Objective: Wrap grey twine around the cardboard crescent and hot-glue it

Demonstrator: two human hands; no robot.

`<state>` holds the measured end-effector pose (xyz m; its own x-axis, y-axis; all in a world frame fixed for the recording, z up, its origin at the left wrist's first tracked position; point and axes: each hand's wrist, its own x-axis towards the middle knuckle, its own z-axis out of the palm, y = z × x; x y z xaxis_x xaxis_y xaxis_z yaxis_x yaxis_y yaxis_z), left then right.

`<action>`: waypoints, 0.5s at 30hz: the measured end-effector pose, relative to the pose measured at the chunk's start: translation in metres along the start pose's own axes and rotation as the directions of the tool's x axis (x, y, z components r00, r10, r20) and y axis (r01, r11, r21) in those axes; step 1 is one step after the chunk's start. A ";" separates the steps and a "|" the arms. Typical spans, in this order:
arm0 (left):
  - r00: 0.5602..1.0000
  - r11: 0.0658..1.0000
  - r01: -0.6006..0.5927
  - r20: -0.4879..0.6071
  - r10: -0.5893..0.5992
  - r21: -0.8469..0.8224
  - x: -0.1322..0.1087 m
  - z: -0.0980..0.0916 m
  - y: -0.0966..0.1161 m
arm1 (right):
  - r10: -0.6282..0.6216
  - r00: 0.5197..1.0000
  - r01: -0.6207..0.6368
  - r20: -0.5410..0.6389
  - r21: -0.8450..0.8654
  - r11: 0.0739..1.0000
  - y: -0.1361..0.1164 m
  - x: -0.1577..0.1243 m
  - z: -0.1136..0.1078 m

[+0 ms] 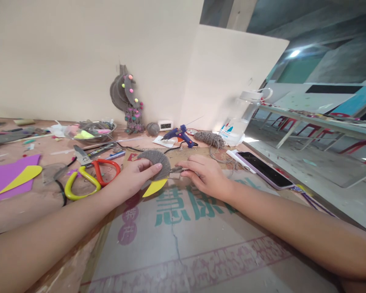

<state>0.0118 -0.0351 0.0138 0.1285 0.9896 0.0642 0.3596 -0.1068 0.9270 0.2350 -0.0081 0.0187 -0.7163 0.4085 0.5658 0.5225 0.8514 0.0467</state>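
a: what lies nearest?

b: the printed cardboard [201,248], spreading toward six o'clock. above it a yellow piece [155,187] pokes out at six from the grey disc [159,157], our clock's centre.

a: and the hands?

b: the left hand [138,173], at eight, pinches the disc, thumb flat on its face. the right hand [205,173], at three, pinches a thin grey bit [177,169] beside the rim; whether that's joined on, i can't tell.

a: which step is this?

b: working at the disc's edge, i'd judge. the next move calls for a still left thumb and a light, careful right pinch.

a: farther out?

b: scissors [83,155] at nine, yarn [210,139] at two, a glue gun [181,134] at one.
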 end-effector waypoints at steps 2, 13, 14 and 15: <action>1.000 1.000 0.011 0.005 -0.011 -0.001 0.000 0.000 -0.001 | -0.008 1.000 0.008 0.001 -0.012 1.000 0.000 0.000 0.000; 1.000 1.000 0.017 0.022 -0.017 0.007 0.002 0.000 -0.005 | 0.222 0.973 -0.210 -0.057 0.159 0.965 0.010 0.000 0.008; 0.999 1.000 0.022 0.026 -0.022 0.003 0.002 0.001 -0.006 | 0.258 0.964 -0.243 -0.062 0.181 0.953 0.014 0.000 0.011; 0.999 1.000 0.023 0.028 -0.023 -0.007 0.002 0.001 -0.006 | 0.284 0.957 -0.268 -0.054 0.198 0.943 0.017 0.001 0.014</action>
<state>0.0108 -0.0327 0.0080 0.1463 0.9887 0.0325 0.3556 -0.0832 0.9309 0.2374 0.0114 0.0086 -0.5123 0.6147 0.5997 0.5931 0.7583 -0.2705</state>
